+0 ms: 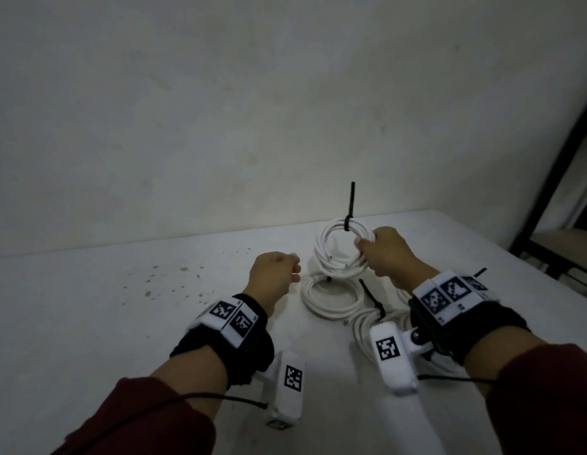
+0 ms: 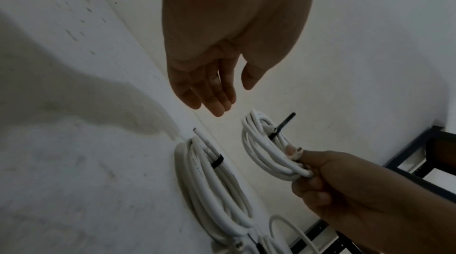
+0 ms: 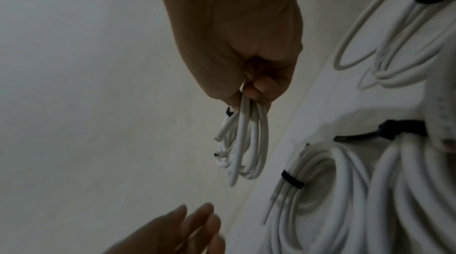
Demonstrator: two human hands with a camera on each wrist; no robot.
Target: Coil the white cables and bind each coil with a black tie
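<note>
Head view: right hand (image 1: 385, 254) grips tied coil (image 1: 343, 247), left hand (image 1: 274, 274) beside, empty

Setting: plain indoor room, type not determinable beyond a bare work corner. White table (image 1: 105, 323), surface speckled with small dark spots, pushed against an unpainted-looking pale wall (image 1: 220, 110) with no fittings. At right, a dark metal frame (image 1: 548, 192) and the tan seat of a chair (image 1: 564, 241) stand just beside the table; lighting dim.
</note>
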